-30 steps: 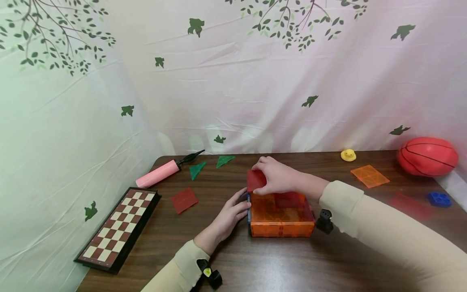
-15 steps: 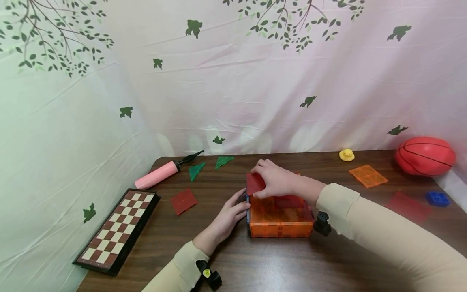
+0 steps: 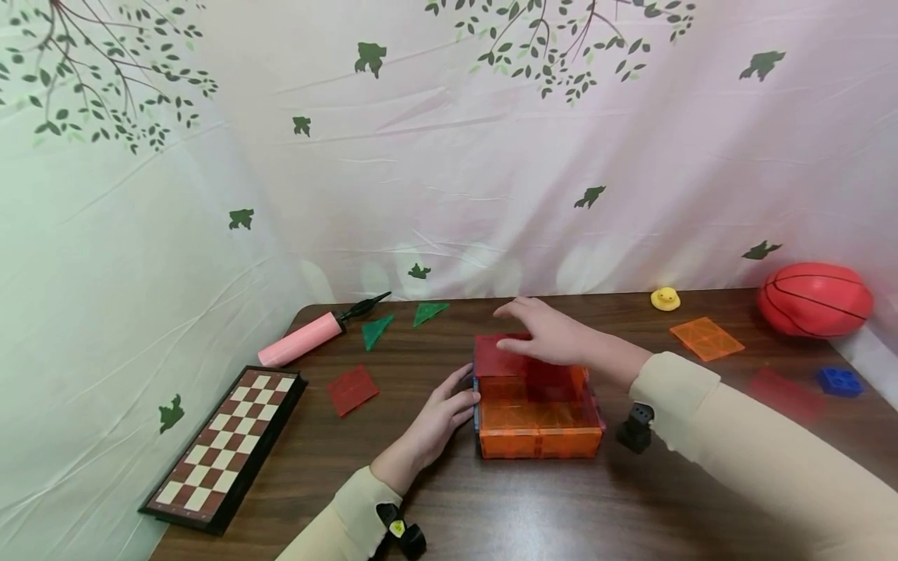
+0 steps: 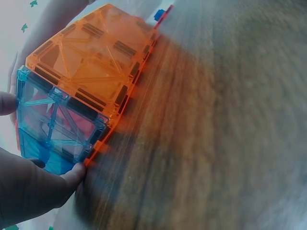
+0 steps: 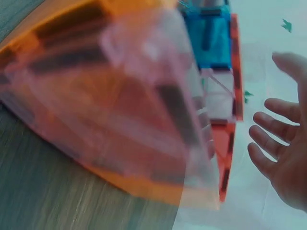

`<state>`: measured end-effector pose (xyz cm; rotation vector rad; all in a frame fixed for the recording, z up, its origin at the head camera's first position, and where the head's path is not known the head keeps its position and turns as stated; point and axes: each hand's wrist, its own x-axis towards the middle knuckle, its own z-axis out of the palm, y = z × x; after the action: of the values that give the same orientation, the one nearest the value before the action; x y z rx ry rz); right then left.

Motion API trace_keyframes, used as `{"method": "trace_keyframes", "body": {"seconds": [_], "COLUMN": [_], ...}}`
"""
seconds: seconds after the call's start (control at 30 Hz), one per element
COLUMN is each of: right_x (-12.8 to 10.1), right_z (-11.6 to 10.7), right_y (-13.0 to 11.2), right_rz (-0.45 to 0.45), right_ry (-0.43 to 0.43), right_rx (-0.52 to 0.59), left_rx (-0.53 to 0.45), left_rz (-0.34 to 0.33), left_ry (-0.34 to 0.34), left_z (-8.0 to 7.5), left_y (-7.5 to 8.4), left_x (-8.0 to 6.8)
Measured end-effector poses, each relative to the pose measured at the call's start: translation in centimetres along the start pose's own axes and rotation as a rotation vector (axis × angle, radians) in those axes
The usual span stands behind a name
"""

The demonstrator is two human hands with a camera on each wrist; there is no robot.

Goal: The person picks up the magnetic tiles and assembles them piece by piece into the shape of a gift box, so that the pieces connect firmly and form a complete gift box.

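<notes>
Since the earlier frame, the right hand [image 3: 554, 335] has let go of the red tile [image 3: 500, 357] and lifted off it; it now hovers just above the box of magnetic tiles [image 3: 539, 409] at frame centre, fingers spread and straight, holding nothing. That red tile now stands on the box's far left corner. The left hand [image 3: 438, 417] rests against the box's left side, fingertips [image 4: 76, 173] touching its blue wall [image 4: 53, 129], fingers lightly bent. Another red tile [image 3: 354, 389] lies flat left of the box. A chessboard [image 3: 224, 448] sits lower left; a red ball [image 3: 814, 299] rests at the right edge.
</notes>
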<state>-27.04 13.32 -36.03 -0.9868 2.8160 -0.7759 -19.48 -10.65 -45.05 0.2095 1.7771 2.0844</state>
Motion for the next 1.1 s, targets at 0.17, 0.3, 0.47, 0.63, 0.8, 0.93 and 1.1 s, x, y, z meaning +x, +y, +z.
{"method": "trace_keyframes", "body": {"seconds": [0.17,0.3,0.47,0.63,0.8,0.93,1.1], "right_x": [-1.4,-2.9,-5.2,-7.4,-9.4,-10.7,-12.3], "right_z": [-1.2,-1.9,-2.7,-2.8,-2.8,-2.7,-2.5], "right_y": [1.5,2.5,3.7,5.4,7.7,9.9,13.3], "right_rz": [0.028,0.065,0.151,0.243,0.32,0.391,0.494], "right_ry": [0.097,0.155,0.215,0.294,0.371,0.424,0.487], "right_rx": [0.072,0.131,0.192,0.228,0.237,0.23,0.167], "left_rx": [0.007,0.007,0.004,0.0,0.001,0.0,0.001], "left_rz": [0.012,0.017,0.018,0.013,0.013,0.015,0.015], "left_ry": [-0.004,-0.009,-0.012,-0.009,-0.009,-0.005,-0.003], "left_z": [0.0,0.0,0.1,0.1,0.2,0.2,0.3], "left_y": [0.0,0.0,0.0,-0.1,0.0,0.0,0.0], "left_x": [0.0,0.0,0.0,0.0,0.0,-0.1,-0.1]}}
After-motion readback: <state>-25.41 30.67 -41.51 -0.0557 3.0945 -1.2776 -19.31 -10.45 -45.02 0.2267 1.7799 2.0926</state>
